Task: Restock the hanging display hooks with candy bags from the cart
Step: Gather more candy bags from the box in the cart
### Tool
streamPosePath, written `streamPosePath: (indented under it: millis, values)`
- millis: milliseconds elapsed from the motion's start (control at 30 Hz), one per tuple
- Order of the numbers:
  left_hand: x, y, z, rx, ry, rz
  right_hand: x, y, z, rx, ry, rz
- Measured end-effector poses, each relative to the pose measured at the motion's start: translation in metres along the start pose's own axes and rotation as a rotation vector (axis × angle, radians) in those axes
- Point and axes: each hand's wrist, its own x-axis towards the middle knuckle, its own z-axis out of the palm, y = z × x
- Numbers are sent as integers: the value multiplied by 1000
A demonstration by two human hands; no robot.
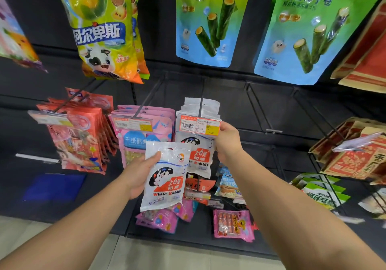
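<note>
Head view: a White Rabbit candy bag (165, 173) is held upright in front of the display, gripped along its left edge by the left hand (139, 174). Just behind it, the right hand (226, 139) pinches the price tag (199, 125) on the hook (201, 108) carrying matching bags (198, 157). Pink bags (144, 136) hang on the neighbouring hook at left.

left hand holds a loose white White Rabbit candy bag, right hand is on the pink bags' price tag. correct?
Not quite. The head view shows the right hand gripping the orange-bordered price tag on the white White Rabbit hook, not the pink bags'. The left hand does hold the loose white bag.
</note>
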Motion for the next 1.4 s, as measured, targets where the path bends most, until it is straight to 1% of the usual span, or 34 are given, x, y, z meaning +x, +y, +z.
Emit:
streamPosePath:
  millis: [100, 233, 400, 567, 633, 800, 967, 1200, 1267, 1333, 1400]
  values:
    - [-1, 2, 2, -7, 5, -1, 1, 2, -2, 2, 12, 15]
    - [-1, 3, 0, 1, 8, -2, 9, 5, -3, -45, 103, 17]
    - [2, 0, -2, -5, 22, 4, 14, 7, 0, -69, 123, 32]
    - [5, -4, 0, -13, 41, -8, 17, 6, -5, -234, 208, 5]
    - [6, -4, -1, -9, 42, -11, 17, 4, -5, -227, 189, 2]
    - [6, -4, -1, -6, 23, -10, 19, 10, -5, -157, 126, 63]
    - [7, -3, 3, 15, -2, -2, 10, 12, -11, -178, 102, 24]
    - [8, 6, 18, 47, -90, 19, -10, 20, -28, -114, 169, 1]
    - [8, 10, 28, 36, -124, 29, -16, 21, -33, -94, 90, 13]
    - [9, 12, 37, 26, -151, 30, -22, 19, -35, -55, -87, 61]
    - [13, 13, 46, 20, -180, 23, -25, 18, -36, -27, -194, 91]
